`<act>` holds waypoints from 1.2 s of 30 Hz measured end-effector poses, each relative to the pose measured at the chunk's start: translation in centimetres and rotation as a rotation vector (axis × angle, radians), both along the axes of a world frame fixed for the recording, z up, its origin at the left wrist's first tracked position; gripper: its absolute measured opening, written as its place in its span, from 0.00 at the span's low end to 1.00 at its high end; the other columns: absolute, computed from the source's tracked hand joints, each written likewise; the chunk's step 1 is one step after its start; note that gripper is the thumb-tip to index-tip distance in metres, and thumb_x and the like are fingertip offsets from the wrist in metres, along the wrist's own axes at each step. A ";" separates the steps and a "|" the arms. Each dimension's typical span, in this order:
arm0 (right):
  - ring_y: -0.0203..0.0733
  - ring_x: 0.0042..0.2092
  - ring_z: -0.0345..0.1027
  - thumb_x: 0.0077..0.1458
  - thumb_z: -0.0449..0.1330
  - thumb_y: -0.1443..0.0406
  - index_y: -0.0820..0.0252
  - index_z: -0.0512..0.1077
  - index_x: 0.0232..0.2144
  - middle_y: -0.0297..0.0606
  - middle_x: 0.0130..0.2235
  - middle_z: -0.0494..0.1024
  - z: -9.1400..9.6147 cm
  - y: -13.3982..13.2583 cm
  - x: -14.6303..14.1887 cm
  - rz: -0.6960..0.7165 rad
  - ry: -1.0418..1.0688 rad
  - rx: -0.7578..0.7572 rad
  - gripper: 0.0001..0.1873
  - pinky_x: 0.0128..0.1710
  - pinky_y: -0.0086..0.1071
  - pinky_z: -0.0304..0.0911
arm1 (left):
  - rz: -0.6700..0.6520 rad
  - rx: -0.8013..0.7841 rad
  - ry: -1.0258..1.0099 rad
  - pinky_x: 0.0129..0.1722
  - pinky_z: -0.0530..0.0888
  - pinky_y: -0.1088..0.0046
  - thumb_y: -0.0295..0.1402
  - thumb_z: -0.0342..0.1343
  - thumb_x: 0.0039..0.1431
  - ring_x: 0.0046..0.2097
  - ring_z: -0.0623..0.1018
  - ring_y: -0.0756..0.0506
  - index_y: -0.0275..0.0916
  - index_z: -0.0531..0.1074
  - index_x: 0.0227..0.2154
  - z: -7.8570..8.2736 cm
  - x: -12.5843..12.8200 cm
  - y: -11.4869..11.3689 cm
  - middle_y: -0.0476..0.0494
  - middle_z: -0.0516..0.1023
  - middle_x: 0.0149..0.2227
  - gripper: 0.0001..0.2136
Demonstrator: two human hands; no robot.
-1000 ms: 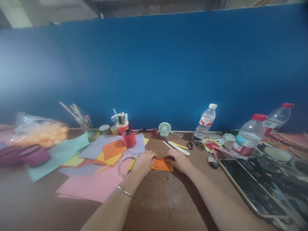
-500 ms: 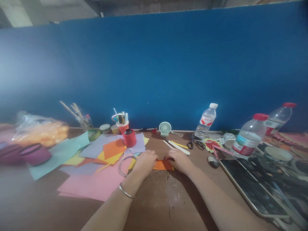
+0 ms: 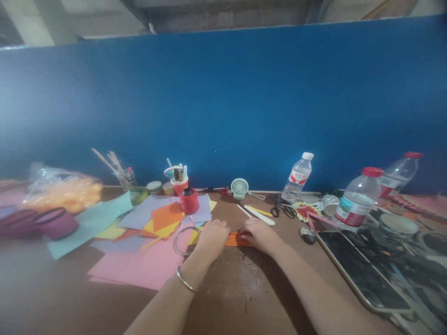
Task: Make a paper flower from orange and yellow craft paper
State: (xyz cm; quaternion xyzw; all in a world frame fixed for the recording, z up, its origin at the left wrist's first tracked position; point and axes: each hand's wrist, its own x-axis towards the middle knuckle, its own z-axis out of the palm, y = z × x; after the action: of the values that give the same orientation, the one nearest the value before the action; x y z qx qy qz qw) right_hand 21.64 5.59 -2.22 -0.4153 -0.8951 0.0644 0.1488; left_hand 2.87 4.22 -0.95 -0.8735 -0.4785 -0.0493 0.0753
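Both hands press flat folded orange paper (image 3: 234, 239).

Orange paper (image 3: 234, 239): one small piece of plain, bright orange craft paper, matte, without print. Only a narrow horizontal strip of it shows, so its full outline cannot be told. It lies flat on the brown worktop (image 3: 240, 288), just below the middle of the frame and slightly right of centre. Its left end is covered by the left hand (image 3: 211, 238) and its right end by the right hand (image 3: 259, 234), both pressing down on it. Its far edge looks straight, like a fold; whether it is doubled over cannot be told.
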 end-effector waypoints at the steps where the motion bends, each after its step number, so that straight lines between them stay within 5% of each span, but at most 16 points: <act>1: 0.41 0.39 0.64 0.52 0.56 0.65 0.57 0.74 0.33 0.38 0.32 0.74 -0.1 0.0 0.0 -0.003 0.013 0.004 0.08 0.41 0.32 0.55 | 0.004 0.000 -0.002 0.34 0.64 0.66 0.29 0.46 0.56 0.36 0.70 0.42 0.39 0.72 0.29 0.0 0.0 0.0 0.43 0.72 0.31 0.08; 24: 0.38 0.35 0.65 0.47 0.58 0.71 0.60 0.71 0.27 0.36 0.30 0.73 -1.4 0.2 0.2 -0.022 0.186 -0.014 0.03 0.35 0.28 0.57 | 0.005 -0.044 -0.065 0.36 0.65 0.70 0.28 0.47 0.55 0.36 0.71 0.46 0.41 0.71 0.30 -0.3 -0.4 0.2 0.46 0.72 0.31 0.07; 36: 0.40 0.35 0.64 0.45 0.57 0.71 0.57 0.76 0.29 0.36 0.30 0.76 0.3 -0.4 0.1 0.082 0.065 0.026 0.09 0.37 0.31 0.55 | -0.052 -0.038 0.062 0.34 0.65 0.65 0.25 0.47 0.55 0.36 0.72 0.41 0.36 0.72 0.27 1.3 0.3 -1.1 0.40 0.73 0.30 0.09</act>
State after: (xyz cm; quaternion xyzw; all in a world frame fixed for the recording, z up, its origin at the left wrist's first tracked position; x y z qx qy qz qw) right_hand 21.74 5.21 -1.89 -0.3738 -0.9069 0.0723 0.1807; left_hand 3.14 3.17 0.36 -0.8879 -0.4540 -0.0149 0.0725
